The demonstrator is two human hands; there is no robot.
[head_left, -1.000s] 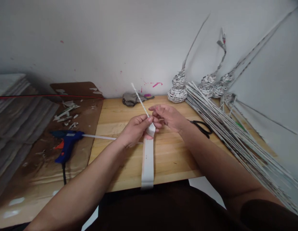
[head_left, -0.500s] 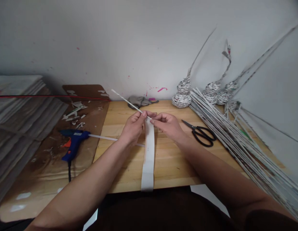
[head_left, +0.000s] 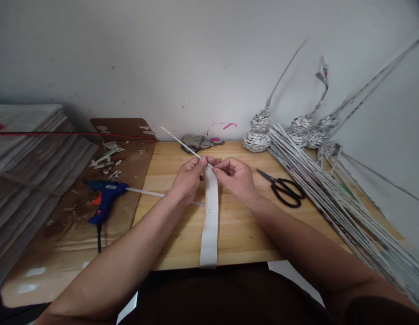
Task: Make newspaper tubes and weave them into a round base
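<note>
A long white paper strip (head_left: 210, 212) runs from my fingers down to the table's front edge, with small dark marks along it. At its far end lies a thin white paper stick (head_left: 177, 141), slanting up to the left. My left hand (head_left: 192, 175) pinches the stick and the strip's upper corner between thumb and fingers. Close by on the right, my right hand (head_left: 235, 177) pinches the lower end of the stick where it meets the strip's edge. Whether the stick is rolled from this same strip, I cannot tell.
On the left lie a blue glue gun (head_left: 107, 201) with a white glue stick, paper scraps (head_left: 108, 155) and stacked newspapers (head_left: 33, 167). Black scissors (head_left: 284, 187) and many paper sticks (head_left: 318, 185) are at right. Woven paper gourds (head_left: 258, 131) and a grey cloth (head_left: 199, 142) stand behind.
The view has shifted slightly, so everything sits a little further right. Both hands keep nearly the same pinch on the stick and strip.
</note>
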